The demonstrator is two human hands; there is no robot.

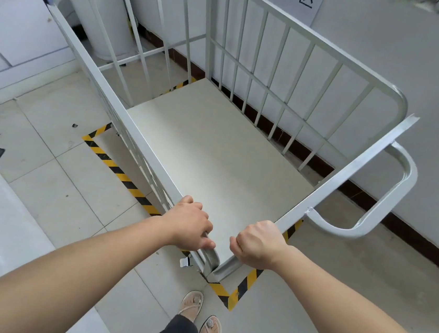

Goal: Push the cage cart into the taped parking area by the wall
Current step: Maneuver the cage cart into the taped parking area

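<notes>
left hand (188,224) clenched on cage cart (215,149) near-corner top rail | right hand (257,243) clenched on adjoining rail | cart inside striped floor tape (119,171), beside wall (389,62)

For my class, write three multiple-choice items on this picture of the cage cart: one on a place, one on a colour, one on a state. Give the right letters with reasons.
1. Where does the person's left hand grip the grey metal cage cart?
A. the top rail at the near corner
B. the looped side handle
C. the far end by the wall

2. What colours is the striped floor tape marking the parking area?
A. red and white
B. yellow and black
C. blue and green

3. What does the cart's flat white deck hold?
A. stacked boxes
B. a yellow crate
C. nothing visible

Answers: 1 A, the left hand and the right hand both close on the rails meeting at the near corner. 2 B, yellow and black bands show along the cart's left side and near corner. 3 C, the deck shows bare between the bars.
</notes>
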